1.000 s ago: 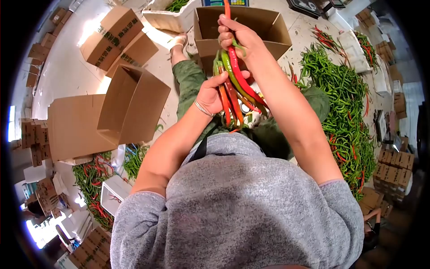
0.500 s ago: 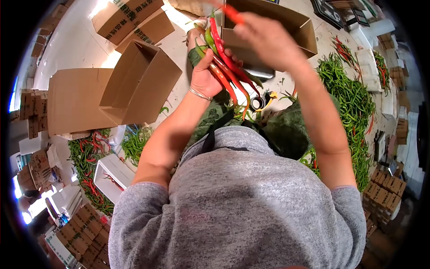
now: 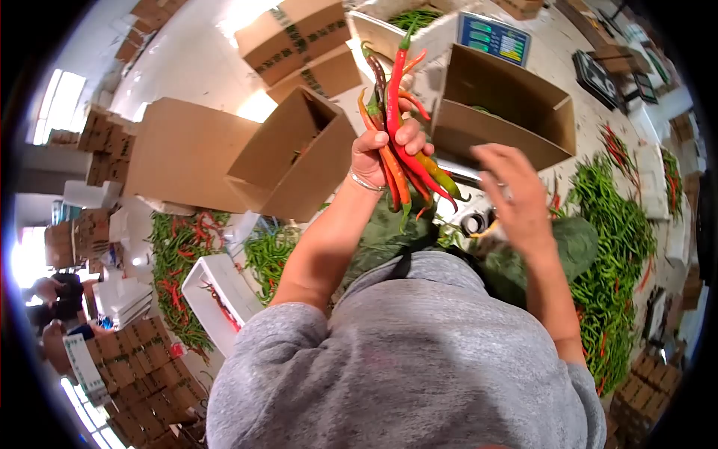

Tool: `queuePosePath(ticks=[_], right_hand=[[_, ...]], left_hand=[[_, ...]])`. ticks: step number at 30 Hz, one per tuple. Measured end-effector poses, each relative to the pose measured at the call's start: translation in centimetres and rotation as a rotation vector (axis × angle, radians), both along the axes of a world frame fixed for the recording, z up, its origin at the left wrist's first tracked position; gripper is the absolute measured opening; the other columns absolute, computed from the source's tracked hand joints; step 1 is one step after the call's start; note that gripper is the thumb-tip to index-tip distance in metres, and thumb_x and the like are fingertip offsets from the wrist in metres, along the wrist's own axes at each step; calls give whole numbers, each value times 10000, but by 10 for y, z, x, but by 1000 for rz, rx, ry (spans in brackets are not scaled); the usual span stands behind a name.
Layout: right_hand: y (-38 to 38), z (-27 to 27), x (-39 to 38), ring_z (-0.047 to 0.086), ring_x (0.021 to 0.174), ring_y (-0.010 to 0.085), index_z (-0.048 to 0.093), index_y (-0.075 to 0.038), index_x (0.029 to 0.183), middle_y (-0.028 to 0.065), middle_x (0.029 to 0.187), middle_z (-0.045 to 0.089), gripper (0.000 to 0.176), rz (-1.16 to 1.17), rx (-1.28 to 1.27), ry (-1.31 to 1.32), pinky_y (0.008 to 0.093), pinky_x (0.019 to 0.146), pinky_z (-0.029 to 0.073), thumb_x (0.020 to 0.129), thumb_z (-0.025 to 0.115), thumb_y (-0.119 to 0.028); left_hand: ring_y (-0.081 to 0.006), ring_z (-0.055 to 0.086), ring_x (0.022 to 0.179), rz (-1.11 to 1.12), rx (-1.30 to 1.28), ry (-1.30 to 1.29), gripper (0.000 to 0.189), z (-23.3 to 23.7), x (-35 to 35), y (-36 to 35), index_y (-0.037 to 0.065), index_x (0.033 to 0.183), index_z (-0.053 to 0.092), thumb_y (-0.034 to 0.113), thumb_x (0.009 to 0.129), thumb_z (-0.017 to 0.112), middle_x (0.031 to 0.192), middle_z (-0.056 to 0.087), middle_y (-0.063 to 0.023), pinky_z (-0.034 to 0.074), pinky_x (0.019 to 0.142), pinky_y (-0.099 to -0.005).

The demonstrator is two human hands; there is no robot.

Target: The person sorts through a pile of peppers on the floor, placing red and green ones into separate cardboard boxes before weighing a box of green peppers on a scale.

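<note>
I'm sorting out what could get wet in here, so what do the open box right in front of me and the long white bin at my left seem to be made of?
Open box: likely corrugated cardboard, matt brown, judging by its flat, creased panels.
White bin: perhaps plastic or foam, smooth and pale; its thick, even rim leaves either open.

Chilli heaps point(image 3: 613, 254), stacked cartons point(image 3: 138, 352) and a scale point(image 3: 493, 39) mark a packing room.

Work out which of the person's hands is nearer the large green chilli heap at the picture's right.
Right. The right hand is open, a little left of the heap; the left hand, gripping the chilli bunch, is farther left.
</note>
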State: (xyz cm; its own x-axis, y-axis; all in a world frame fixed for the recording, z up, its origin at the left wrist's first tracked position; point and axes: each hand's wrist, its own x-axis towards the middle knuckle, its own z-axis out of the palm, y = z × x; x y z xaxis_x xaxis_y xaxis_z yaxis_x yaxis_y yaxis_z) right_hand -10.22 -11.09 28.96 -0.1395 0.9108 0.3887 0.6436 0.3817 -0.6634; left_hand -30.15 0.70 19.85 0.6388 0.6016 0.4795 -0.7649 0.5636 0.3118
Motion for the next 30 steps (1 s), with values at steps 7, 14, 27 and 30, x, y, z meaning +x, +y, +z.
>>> queuePosePath(ticks=[7,14,27,30], right_hand=[[-1,-11,45,595,788,155,618,22,1019,95,895,649,238,-106,-241,246,259,715,456,860,569,-149],[0,-20,47,588,842,122,607,23,1081,83,923,656,296,45,-453,317,253,771,458,873,571,-185],[1,-24,56,585,822,126,591,12,1129,78,932,639,279,79,-542,483,262,765,459,892,544,-129],[4,-25,53,591,823,130,594,9,1120,76,928,643,273,74,-534,462,274,752,465,886,546,-125]], left_hand=[[-97,529,662,69,79,-66,477,32,-37,-7,154,1207,508,167,754,655,678,536,54,396,776,-304],[-102,520,767,289,-51,-106,397,31,-79,19,130,1128,537,138,747,648,787,524,61,372,925,-361],[-171,548,844,674,-86,-11,340,24,-158,23,85,1134,525,133,805,593,831,562,-17,398,932,-417],[-212,565,798,867,-228,68,318,24,-164,21,62,1091,532,124,785,596,811,582,-68,468,829,-416]])
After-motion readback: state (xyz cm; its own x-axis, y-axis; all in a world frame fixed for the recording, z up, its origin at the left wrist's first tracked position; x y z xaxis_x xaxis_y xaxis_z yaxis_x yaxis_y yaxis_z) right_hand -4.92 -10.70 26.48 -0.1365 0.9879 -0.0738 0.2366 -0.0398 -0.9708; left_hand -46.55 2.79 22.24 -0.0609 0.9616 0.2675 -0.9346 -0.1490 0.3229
